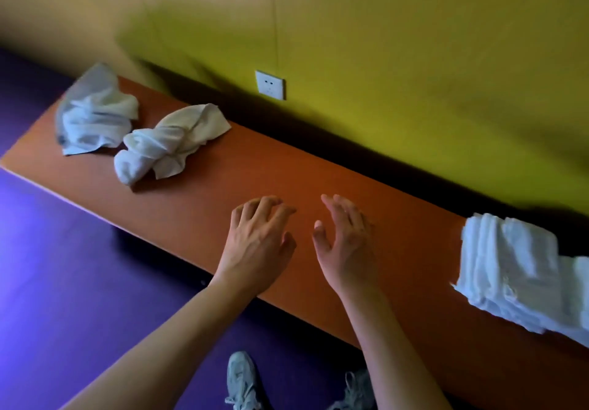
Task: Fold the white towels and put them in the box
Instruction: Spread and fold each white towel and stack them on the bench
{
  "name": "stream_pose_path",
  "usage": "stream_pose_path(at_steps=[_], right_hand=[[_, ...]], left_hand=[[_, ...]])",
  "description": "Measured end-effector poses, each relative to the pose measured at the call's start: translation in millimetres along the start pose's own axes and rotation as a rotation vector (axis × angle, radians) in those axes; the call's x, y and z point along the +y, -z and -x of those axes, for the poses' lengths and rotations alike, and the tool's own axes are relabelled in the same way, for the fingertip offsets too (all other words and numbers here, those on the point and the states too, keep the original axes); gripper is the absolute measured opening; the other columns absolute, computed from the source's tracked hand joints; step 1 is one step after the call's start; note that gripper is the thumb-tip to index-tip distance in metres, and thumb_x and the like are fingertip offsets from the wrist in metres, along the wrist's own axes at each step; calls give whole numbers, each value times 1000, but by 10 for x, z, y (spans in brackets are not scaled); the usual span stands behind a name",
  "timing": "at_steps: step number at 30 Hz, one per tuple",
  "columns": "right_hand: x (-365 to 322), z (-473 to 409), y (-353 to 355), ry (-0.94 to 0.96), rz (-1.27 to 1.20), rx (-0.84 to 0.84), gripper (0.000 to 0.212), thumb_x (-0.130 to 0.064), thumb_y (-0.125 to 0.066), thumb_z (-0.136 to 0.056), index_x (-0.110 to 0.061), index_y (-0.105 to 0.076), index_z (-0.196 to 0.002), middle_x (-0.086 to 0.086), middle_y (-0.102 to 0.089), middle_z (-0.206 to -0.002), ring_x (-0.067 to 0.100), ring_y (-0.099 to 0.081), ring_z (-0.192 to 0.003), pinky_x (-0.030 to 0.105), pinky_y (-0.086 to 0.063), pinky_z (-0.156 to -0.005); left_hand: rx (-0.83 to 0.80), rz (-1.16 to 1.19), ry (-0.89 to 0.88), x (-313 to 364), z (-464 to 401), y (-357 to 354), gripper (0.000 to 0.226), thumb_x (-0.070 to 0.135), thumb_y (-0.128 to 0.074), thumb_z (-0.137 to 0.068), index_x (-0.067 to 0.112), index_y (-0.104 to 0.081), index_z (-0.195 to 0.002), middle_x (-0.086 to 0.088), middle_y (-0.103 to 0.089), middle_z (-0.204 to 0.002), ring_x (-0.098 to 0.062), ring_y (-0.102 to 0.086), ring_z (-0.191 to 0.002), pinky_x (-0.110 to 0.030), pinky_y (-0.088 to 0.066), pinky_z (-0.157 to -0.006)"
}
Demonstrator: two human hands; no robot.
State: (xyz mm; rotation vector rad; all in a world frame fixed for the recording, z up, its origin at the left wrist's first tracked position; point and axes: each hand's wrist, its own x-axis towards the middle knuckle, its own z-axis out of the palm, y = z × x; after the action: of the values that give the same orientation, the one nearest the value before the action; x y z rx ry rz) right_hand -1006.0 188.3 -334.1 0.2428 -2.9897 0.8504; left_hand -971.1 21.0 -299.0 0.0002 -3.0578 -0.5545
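I see a long orange desk point(223, 186) running diagonally. Folded towel stack point(516, 269) at right edge of frame; two crumpled towels upper left, grey-white towel point(92, 113) touching cream towel point(165, 145). Centre frame: left hand point(258, 244) and right hand point(347, 244), fingers spread, holding nothing. No box visible.

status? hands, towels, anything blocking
Left hand and right hand open, empty, over the bench. Two crumpled towels far left, folded stack right. No box in view. Nothing blocking.
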Motion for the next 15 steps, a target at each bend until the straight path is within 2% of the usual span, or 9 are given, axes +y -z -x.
stream_pose_path(at_steps=[3, 7, 11, 15], right_hand=[[-467, -115, -327, 41, -28, -68, 50, -41, -45, -98, -26, -48, -145, 3, -49, -147, 21, -46, -133, 43, -47, -103], [-931, -283, -721, 100, -54, -127, 48, -35, -52, -98, -25, -49, -145, 4, -50, -145, 20, -45, -133, 42, -46, -104], [-1238, -549, -1089, 154, -55, -187, 48, -34, -50, -99, -23, -48, -146, 3, -51, -145, 18, -45, -134, 41, -41, -110], [-1393, -918, -1411, 195, -41, -210, 48, -36, -45, -98, -23, -50, -144, 4, -54, -142, 19, -48, -132, 42, -43, -107]], left_hand=[[22, -9, 70, -530, 52, 150, 44, 24, -68, -83, 22, -61, -127, -3, -58, -129, -30, -51, -121, -45, -41, -102], [31, -33, 157, -1113, 104, 274, 44, 25, -67, -83, 24, -60, -126, -2, -57, -129, -29, -52, -119, -42, -39, -101], [48, -56, 218, -1591, 35, 314, 43, 25, -66, -82, 24, -61, -125, -1, -57, -127, -29, -53, -114, -42, -40, -99], [24, -85, 260, -2007, -213, 291, 43, 27, -66, -83, 24, -60, -125, -1, -57, -126, -28, -53, -114, -42, -40, -99]])
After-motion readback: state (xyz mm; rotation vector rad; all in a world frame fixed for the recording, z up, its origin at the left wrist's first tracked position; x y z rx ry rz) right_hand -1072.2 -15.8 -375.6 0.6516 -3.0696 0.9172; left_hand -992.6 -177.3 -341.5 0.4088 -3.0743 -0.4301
